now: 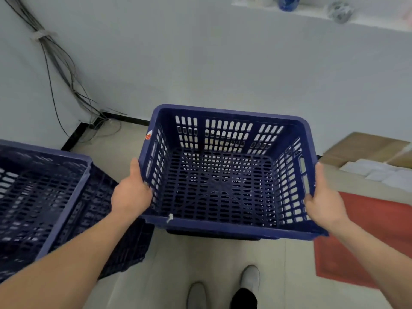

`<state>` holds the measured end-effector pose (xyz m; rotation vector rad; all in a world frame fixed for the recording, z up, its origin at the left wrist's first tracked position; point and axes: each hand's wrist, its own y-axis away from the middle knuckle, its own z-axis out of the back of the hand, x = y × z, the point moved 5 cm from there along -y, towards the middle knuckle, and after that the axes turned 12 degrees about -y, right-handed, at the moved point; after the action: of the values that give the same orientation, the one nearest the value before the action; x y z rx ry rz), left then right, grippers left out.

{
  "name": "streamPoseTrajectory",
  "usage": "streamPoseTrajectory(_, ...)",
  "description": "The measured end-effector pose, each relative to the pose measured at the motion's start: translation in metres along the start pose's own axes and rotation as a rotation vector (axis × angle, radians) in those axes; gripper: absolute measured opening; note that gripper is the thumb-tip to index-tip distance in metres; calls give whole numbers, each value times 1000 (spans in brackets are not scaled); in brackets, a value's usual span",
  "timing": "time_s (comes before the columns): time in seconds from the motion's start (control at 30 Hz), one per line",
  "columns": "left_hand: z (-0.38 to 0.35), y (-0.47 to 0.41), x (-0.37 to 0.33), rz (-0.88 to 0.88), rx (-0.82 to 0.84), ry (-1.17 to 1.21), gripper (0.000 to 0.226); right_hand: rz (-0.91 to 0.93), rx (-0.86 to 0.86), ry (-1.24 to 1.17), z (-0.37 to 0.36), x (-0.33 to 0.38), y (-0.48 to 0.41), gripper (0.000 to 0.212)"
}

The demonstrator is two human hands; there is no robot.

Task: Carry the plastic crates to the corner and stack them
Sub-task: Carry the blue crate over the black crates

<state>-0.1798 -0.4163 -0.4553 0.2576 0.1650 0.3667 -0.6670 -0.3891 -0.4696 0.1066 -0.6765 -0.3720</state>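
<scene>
With left grip and right grip, clasping blue crate by its opposite side rims. Held in the air over tiled floor, just right of stacked crates near the cabled corner.

The pale tiled floor bears stacked blue crates just left of the left hand's fingers. Below and right of the right hand's fingers lies a red mat, with a cardboard box beyond it. Cables trail in the corner beyond the left fingers.
</scene>
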Motion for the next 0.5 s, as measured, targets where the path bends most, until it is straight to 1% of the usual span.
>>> streamPoseTrajectory(0.13,-1,-7,0,-76,14,-31,80,-90,-53,-8,-2,-10,43,92)
streamPoseTrajectory(0.27,-6,-10,1,-113,13,-54,80,-151,-78,-31,-1,-12,74,93)
streamPoseTrajectory(0.37,-9,6,9,-104,-6,-43,80,-136,-60,-35,0,-12,76,92)
streamPoseTrajectory(0.5,-17,40,35,-1,-15,-38,82,-41,-6,-23,-4,-8,63,92)
